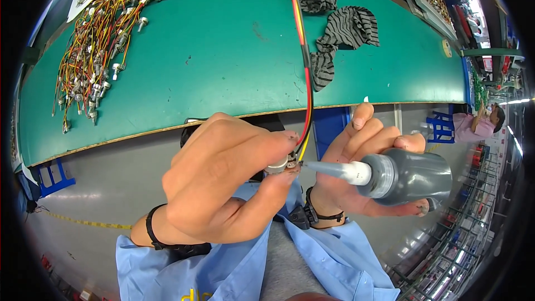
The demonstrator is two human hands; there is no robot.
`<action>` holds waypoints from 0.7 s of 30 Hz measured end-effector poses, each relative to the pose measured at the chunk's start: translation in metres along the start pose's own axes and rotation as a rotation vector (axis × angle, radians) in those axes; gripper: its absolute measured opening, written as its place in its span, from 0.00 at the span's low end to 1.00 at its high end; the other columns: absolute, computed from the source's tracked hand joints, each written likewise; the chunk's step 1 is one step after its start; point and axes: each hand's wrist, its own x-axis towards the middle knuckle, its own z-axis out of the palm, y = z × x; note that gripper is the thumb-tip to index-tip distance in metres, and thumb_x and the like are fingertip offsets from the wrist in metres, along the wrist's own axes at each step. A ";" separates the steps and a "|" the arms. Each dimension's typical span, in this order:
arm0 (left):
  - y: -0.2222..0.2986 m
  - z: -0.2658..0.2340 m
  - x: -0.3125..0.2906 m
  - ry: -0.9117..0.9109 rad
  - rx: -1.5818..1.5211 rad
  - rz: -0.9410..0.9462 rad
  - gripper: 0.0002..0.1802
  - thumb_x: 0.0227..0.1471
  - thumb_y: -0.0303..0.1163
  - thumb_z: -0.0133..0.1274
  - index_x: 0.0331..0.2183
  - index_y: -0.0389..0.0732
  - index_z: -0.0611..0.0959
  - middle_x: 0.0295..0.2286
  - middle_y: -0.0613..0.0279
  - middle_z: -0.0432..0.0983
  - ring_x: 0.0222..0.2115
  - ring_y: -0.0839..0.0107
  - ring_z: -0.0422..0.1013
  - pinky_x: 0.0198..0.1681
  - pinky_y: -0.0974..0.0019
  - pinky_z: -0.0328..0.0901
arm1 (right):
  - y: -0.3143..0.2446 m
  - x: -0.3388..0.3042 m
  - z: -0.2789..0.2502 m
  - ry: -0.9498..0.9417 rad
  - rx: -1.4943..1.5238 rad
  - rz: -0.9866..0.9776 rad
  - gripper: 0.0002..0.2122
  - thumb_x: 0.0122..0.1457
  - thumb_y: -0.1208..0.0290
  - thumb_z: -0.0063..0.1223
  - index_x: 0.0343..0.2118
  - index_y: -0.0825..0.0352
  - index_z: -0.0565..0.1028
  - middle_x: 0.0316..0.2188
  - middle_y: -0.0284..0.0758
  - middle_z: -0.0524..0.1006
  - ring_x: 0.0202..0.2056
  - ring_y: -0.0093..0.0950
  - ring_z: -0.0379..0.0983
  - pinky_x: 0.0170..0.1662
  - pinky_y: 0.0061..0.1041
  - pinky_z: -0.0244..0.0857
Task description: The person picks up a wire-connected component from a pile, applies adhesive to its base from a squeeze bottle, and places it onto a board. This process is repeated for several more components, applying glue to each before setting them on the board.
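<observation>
The left hand (pixel 223 181) pinches one small metal part (pixel 281 163) trailing three wires (pixel 305 78), the right hand (pixel 356 161) grasps one grey bottle (pixel 407 175), nozzle just beside the part, which fingers mostly hide.

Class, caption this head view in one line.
Left hand pinches a wired part; right hand aims a grey bottle at it.

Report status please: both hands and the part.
Left hand pinches small wired component. Right hand holds grey squeeze bottle, nozzle tip near component. Nothing between them.
</observation>
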 end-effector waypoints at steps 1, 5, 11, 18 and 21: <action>0.000 0.000 0.000 -0.001 -0.002 -0.004 0.18 0.32 0.15 0.60 0.33 0.27 0.79 0.23 0.50 0.76 0.19 0.65 0.71 0.20 0.70 0.62 | 0.001 0.000 0.000 0.011 -0.002 -0.003 0.33 0.54 0.33 0.36 0.38 0.67 0.64 0.13 0.27 0.58 0.14 0.19 0.51 0.38 0.30 0.48; 0.000 -0.001 -0.002 -0.024 -0.006 -0.021 0.17 0.34 0.16 0.59 0.33 0.27 0.78 0.23 0.51 0.75 0.20 0.66 0.70 0.21 0.69 0.62 | 0.002 -0.001 -0.002 0.028 -0.010 -0.007 0.33 0.54 0.33 0.36 0.38 0.67 0.64 0.13 0.27 0.58 0.14 0.19 0.51 0.38 0.30 0.48; 0.000 0.000 0.000 -0.007 -0.017 -0.045 0.17 0.32 0.15 0.60 0.32 0.27 0.80 0.23 0.51 0.76 0.19 0.65 0.71 0.20 0.70 0.62 | 0.002 -0.002 -0.004 0.024 -0.011 -0.004 0.32 0.55 0.34 0.36 0.37 0.67 0.64 0.13 0.28 0.59 0.14 0.20 0.51 0.38 0.30 0.48; 0.001 0.000 0.000 -0.015 -0.025 -0.065 0.16 0.33 0.16 0.60 0.32 0.27 0.80 0.23 0.50 0.76 0.19 0.65 0.71 0.20 0.70 0.62 | 0.003 -0.002 -0.005 0.014 -0.028 -0.008 0.32 0.55 0.34 0.36 0.37 0.67 0.64 0.13 0.28 0.59 0.14 0.20 0.52 0.38 0.30 0.48; 0.001 0.002 -0.002 -0.016 -0.034 -0.067 0.16 0.34 0.16 0.60 0.32 0.27 0.79 0.23 0.50 0.76 0.19 0.65 0.71 0.20 0.70 0.62 | 0.003 -0.003 -0.006 0.015 -0.035 -0.018 0.31 0.56 0.35 0.35 0.37 0.67 0.63 0.13 0.28 0.59 0.14 0.20 0.52 0.38 0.30 0.48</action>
